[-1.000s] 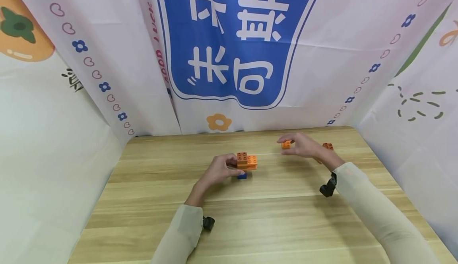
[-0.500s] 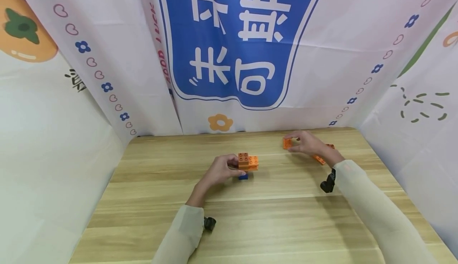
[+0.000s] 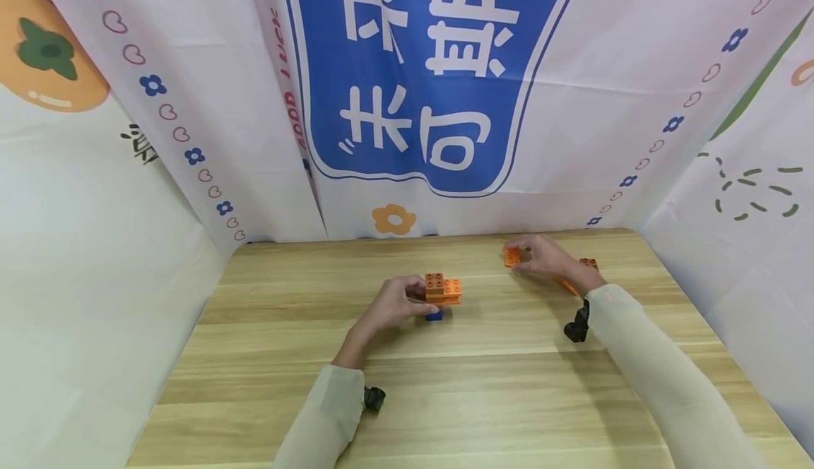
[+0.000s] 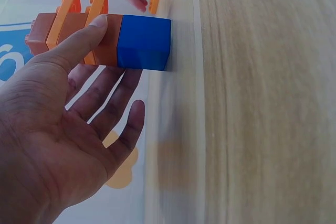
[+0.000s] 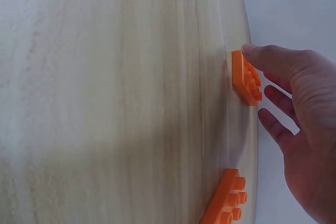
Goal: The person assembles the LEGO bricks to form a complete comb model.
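Observation:
My left hand (image 3: pixel 396 303) grips a stack of toy building bricks near the middle of the table. Its bottom is a blue brick (image 4: pixel 144 43); above come brown bricks alternating with orange plates (image 3: pixel 452 289) that jut out to the right, and a brown brick (image 3: pixel 434 283) tops it. The thumb lies along one side of the stack, the fingers behind. Farther right, my right hand (image 3: pixel 543 256) pinches a flat orange brick (image 5: pixel 244 80) low at the table's surface. Its thumb is at one edge, and the studs face the palm.
A longer orange plate (image 5: pixel 226 203) lies on the table close to my right hand. Beside it a brown brick (image 3: pixel 588 264) shows behind the right wrist. A printed cloth wall (image 3: pixel 547 172) rises at the table's back edge.
The orange brick at my right hand has turned, and the right hand has moved slightly with it. The left hand keeps its hold on the stack; the head view has shifted a little.

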A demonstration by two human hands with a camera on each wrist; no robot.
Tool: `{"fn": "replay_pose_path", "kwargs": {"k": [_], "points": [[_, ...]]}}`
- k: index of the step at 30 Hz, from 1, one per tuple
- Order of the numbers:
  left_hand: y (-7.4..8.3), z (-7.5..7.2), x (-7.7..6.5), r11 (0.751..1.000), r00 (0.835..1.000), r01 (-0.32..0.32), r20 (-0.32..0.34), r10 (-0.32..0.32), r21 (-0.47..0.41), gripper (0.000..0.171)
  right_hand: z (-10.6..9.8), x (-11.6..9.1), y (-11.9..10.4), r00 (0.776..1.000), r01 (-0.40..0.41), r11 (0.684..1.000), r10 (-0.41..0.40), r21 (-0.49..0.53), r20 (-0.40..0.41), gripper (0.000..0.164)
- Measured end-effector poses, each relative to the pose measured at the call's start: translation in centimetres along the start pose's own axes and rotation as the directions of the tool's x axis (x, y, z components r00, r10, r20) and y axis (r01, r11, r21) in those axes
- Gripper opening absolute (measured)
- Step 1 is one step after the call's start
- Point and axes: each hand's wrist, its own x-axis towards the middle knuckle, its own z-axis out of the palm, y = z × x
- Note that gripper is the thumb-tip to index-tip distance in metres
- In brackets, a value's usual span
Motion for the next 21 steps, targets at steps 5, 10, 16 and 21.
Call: {"fn": "replay_pose_path", "kwargs": {"k": [5, 10, 16, 21], "points": [[-0.07, 0.09, 0.02, 1.0, 1.0, -0.007, -0.002, 0.007, 0.007, 0.03, 0.26, -0.03, 0.04, 0.999, 0.034, 0.999, -0.035, -0.022, -0.016, 0.052], [-0.03, 0.09, -0.01, 1.0, 1.0, -0.008, -0.001, 0.008, -0.003, 0.03, 0.28, -0.19, -0.01, 0.998, 0.05, 0.998, -0.051, -0.046, -0.024, 0.052], [-0.04, 0.11, 0.01, 1.0, 1.0, -0.004, -0.001, 0.004, -0.003, 0.03, 0.36, -0.24, 0.13, 0.999, 0.045, 0.994, -0.046, -0.098, -0.01, 0.053], [-0.03, 0.05, -0.02, 1.0, 1.0, -0.007, -0.004, 0.007, -0.004, 0.03, 0.48, -0.33, 0.04, 1.0, 0.012, 0.996, -0.011, -0.084, 0.008, 0.052]]}}
